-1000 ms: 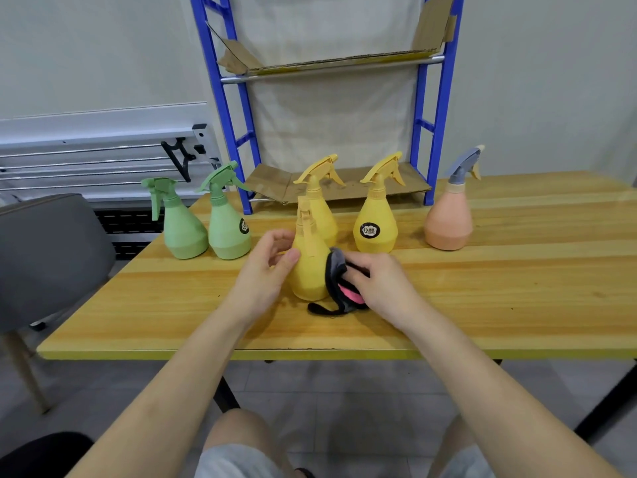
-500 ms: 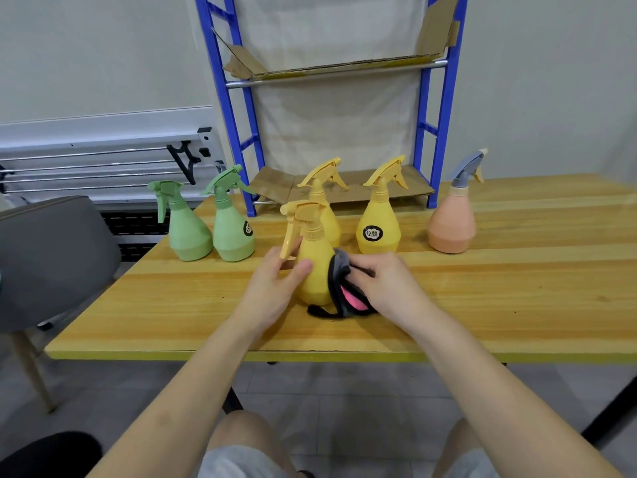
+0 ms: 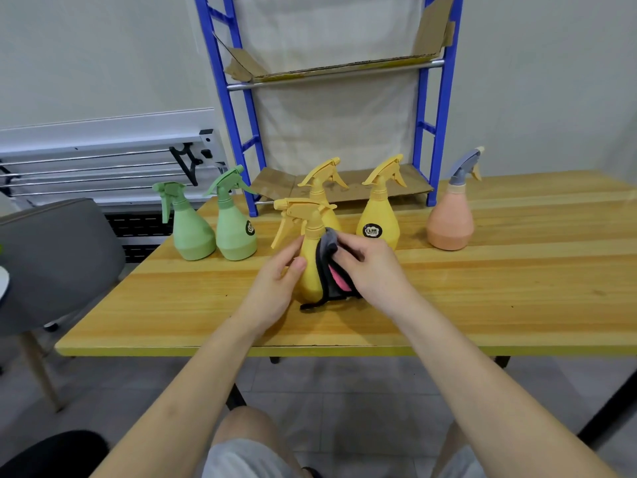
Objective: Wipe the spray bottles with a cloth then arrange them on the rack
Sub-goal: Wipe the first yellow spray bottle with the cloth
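A yellow spray bottle [image 3: 310, 267] stands near the middle of the wooden table [image 3: 482, 298], its trigger pointing left. My left hand [image 3: 275, 284] grips its left side with thumb and fingers. My right hand [image 3: 370, 267] presses a grey and pink cloth [image 3: 331, 270] with black trim against the bottle's right side. Behind stand two more yellow bottles [image 3: 379, 219], two green bottles [image 3: 213, 225] at the left and a peach bottle with a grey trigger [image 3: 450, 219] at the right. The blue rack [image 3: 437, 108] rises at the table's back.
The rack's lower shelf holds flat cardboard [image 3: 348, 188]; its upper shelf has torn cardboard [image 3: 337, 69]. A grey chair [image 3: 51, 260] stands left of the table. A white folded frame [image 3: 103, 160] leans on the wall behind it.
The held yellow bottle has been turned so its trigger now points left. The cloth has slid up the bottle's side toward the neck.
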`<action>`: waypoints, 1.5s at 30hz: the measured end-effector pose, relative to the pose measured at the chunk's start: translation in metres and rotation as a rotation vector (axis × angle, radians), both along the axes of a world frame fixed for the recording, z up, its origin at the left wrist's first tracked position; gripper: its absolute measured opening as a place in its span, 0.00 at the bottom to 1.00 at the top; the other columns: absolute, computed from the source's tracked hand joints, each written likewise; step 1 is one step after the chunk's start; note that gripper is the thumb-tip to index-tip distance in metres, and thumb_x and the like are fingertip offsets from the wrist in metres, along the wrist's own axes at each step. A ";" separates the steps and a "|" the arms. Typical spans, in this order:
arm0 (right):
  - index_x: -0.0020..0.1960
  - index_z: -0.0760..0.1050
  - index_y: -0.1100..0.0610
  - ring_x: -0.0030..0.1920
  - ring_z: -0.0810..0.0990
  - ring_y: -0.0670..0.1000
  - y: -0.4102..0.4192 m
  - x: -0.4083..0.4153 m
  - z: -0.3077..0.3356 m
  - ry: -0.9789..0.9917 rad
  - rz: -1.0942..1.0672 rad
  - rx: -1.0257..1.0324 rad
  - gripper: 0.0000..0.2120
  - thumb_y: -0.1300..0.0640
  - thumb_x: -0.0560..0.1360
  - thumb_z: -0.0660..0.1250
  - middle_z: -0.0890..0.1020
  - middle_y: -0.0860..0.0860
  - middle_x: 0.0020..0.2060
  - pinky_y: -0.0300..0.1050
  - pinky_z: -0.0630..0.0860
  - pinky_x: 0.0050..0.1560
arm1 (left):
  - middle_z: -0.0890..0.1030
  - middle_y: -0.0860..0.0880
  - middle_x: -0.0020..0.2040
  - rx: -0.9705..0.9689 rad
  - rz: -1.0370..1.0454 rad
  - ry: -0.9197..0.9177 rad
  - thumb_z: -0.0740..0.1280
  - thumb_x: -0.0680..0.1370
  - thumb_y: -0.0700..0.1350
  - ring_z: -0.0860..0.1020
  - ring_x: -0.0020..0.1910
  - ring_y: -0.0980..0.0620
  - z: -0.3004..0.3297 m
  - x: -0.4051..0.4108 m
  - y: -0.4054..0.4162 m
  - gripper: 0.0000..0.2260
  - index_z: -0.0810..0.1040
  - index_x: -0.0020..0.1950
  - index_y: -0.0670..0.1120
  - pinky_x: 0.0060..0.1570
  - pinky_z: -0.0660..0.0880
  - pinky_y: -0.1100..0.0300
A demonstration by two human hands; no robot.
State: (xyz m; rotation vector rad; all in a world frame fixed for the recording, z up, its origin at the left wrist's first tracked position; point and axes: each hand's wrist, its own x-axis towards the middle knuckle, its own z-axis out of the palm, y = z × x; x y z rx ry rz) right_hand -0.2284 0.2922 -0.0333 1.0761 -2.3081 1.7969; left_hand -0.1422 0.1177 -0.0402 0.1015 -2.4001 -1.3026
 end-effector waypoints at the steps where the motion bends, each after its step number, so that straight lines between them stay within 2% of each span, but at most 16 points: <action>1: 0.65 0.83 0.45 0.49 0.86 0.48 0.002 -0.001 -0.002 0.005 -0.015 0.038 0.13 0.54 0.85 0.65 0.88 0.45 0.47 0.46 0.82 0.50 | 0.71 0.61 0.74 -0.001 0.004 -0.001 0.59 0.87 0.46 0.66 0.76 0.60 -0.002 -0.001 0.000 0.19 0.63 0.75 0.63 0.79 0.62 0.51; 4: 0.60 0.86 0.48 0.45 0.84 0.51 0.009 -0.004 -0.004 0.041 -0.077 0.158 0.11 0.56 0.83 0.66 0.88 0.47 0.42 0.49 0.80 0.48 | 0.71 0.55 0.75 0.042 0.022 -0.021 0.58 0.85 0.56 0.66 0.76 0.57 -0.007 -0.005 -0.001 0.21 0.67 0.79 0.61 0.79 0.61 0.45; 6: 0.49 0.87 0.51 0.40 0.81 0.48 0.014 -0.004 -0.008 0.060 -0.103 0.246 0.10 0.58 0.82 0.67 0.85 0.44 0.36 0.49 0.78 0.44 | 0.72 0.58 0.76 0.099 0.016 -0.049 0.58 0.81 0.64 0.68 0.76 0.57 -0.006 -0.004 -0.001 0.26 0.66 0.79 0.61 0.78 0.63 0.45; 9: 0.34 0.79 0.49 0.32 0.75 0.42 0.017 0.004 -0.016 0.049 -0.106 0.333 0.17 0.63 0.80 0.68 0.78 0.40 0.26 0.36 0.69 0.34 | 0.76 0.61 0.72 0.082 0.009 -0.029 0.60 0.78 0.72 0.73 0.72 0.58 0.000 -0.001 0.003 0.31 0.69 0.78 0.60 0.73 0.70 0.45; 12: 0.42 0.84 0.51 0.36 0.75 0.50 0.015 0.008 -0.022 0.128 -0.137 0.393 0.10 0.60 0.80 0.68 0.80 0.46 0.30 0.45 0.72 0.39 | 0.77 0.62 0.70 0.024 0.017 -0.012 0.61 0.77 0.73 0.74 0.70 0.59 0.004 0.001 0.001 0.33 0.68 0.78 0.60 0.71 0.73 0.46; 15: 0.47 0.86 0.51 0.38 0.76 0.52 0.013 0.009 -0.021 0.112 -0.133 0.372 0.09 0.59 0.80 0.68 0.83 0.47 0.34 0.44 0.72 0.39 | 0.75 0.60 0.72 0.024 0.008 -0.021 0.63 0.77 0.73 0.73 0.71 0.58 0.010 0.006 0.000 0.35 0.65 0.80 0.58 0.71 0.73 0.46; 19: 0.48 0.87 0.49 0.40 0.79 0.53 0.013 0.013 -0.017 0.066 -0.132 0.316 0.10 0.58 0.81 0.67 0.85 0.48 0.36 0.49 0.76 0.42 | 0.79 0.62 0.64 0.121 -0.014 -0.014 0.66 0.82 0.57 0.77 0.63 0.65 0.012 0.012 0.007 0.17 0.70 0.70 0.60 0.69 0.75 0.51; 21: 0.48 0.87 0.48 0.40 0.80 0.53 0.012 0.015 -0.017 0.058 -0.132 0.292 0.10 0.57 0.81 0.67 0.85 0.47 0.36 0.51 0.77 0.43 | 0.80 0.60 0.64 0.170 0.008 0.001 0.66 0.83 0.55 0.78 0.63 0.62 0.013 0.012 0.008 0.14 0.72 0.69 0.59 0.70 0.74 0.49; 24: 0.48 0.86 0.48 0.39 0.79 0.51 0.012 0.018 -0.015 0.068 -0.125 0.265 0.10 0.56 0.81 0.68 0.84 0.47 0.35 0.51 0.77 0.42 | 0.76 0.55 0.64 0.136 0.110 0.029 0.67 0.81 0.58 0.75 0.65 0.55 0.013 0.009 0.007 0.15 0.75 0.67 0.58 0.72 0.71 0.46; 28: 0.49 0.87 0.47 0.40 0.79 0.49 0.012 0.024 -0.016 0.075 -0.115 0.229 0.10 0.58 0.80 0.68 0.84 0.45 0.36 0.48 0.75 0.42 | 0.78 0.55 0.68 0.168 0.116 0.099 0.70 0.79 0.59 0.75 0.68 0.55 0.016 0.006 0.018 0.25 0.72 0.74 0.52 0.72 0.71 0.49; 31: 0.49 0.87 0.47 0.44 0.82 0.47 0.017 0.026 -0.017 0.002 -0.123 0.106 0.12 0.61 0.81 0.67 0.86 0.43 0.40 0.47 0.78 0.46 | 0.74 0.57 0.73 0.316 0.148 0.156 0.69 0.81 0.55 0.71 0.71 0.57 0.019 0.004 0.021 0.25 0.68 0.76 0.52 0.73 0.68 0.53; 34: 0.56 0.87 0.45 0.52 0.85 0.43 0.025 0.032 -0.012 -0.105 -0.108 -0.113 0.16 0.63 0.82 0.66 0.88 0.41 0.48 0.45 0.82 0.54 | 0.82 0.51 0.64 0.535 0.135 0.222 0.67 0.84 0.48 0.80 0.65 0.52 0.029 0.004 0.016 0.16 0.73 0.71 0.47 0.62 0.78 0.57; 37: 0.62 0.85 0.47 0.55 0.85 0.43 0.025 0.040 -0.003 -0.179 -0.084 -0.324 0.16 0.62 0.84 0.64 0.88 0.44 0.52 0.38 0.79 0.51 | 0.85 0.48 0.60 0.654 0.102 0.240 0.64 0.85 0.44 0.83 0.59 0.51 0.038 0.003 0.014 0.12 0.75 0.68 0.45 0.55 0.80 0.59; 40: 0.64 0.84 0.47 0.55 0.85 0.43 0.014 0.049 0.002 -0.229 -0.053 -0.463 0.16 0.63 0.85 0.64 0.88 0.45 0.53 0.38 0.81 0.48 | 0.86 0.50 0.56 0.704 0.069 0.236 0.61 0.86 0.45 0.85 0.56 0.53 0.046 0.000 0.021 0.11 0.75 0.68 0.45 0.51 0.82 0.59; 42: 0.67 0.81 0.43 0.63 0.82 0.42 0.000 0.057 -0.001 -0.241 -0.023 -0.480 0.18 0.61 0.85 0.64 0.84 0.40 0.62 0.41 0.82 0.54 | 0.85 0.45 0.58 0.746 0.063 0.251 0.60 0.87 0.44 0.84 0.58 0.48 0.049 -0.004 0.029 0.12 0.74 0.68 0.42 0.55 0.82 0.54; 45: 0.73 0.75 0.41 0.76 0.69 0.37 -0.010 0.060 -0.008 -0.068 -0.071 -0.407 0.21 0.60 0.85 0.65 0.74 0.33 0.73 0.47 0.74 0.73 | 0.84 0.41 0.61 0.787 0.050 0.289 0.58 0.87 0.43 0.82 0.62 0.42 0.056 -0.007 0.038 0.11 0.76 0.66 0.43 0.64 0.79 0.47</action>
